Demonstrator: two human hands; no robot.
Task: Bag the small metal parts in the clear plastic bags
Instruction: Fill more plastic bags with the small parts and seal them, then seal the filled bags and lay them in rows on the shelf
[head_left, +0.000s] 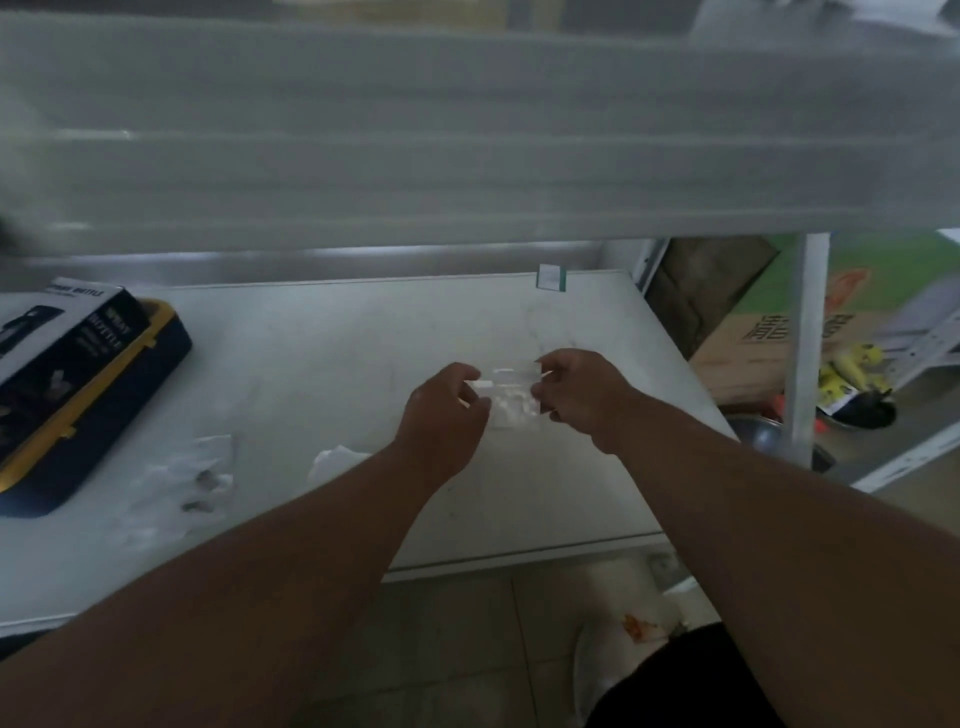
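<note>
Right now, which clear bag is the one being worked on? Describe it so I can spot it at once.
Start at the white table, then follow both forearms to where they meet right of centre. The clear bag is pinched between the left hand and right hand. Unlike the crumpled bags near the black box, it is held up.

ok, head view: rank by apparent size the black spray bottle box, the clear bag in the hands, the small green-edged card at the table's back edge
1. black spray bottle box, partly cut off at the frame edge
2. clear bag, pinched by left hand and right hand
3. green-edged card, farthest from the camera
</note>
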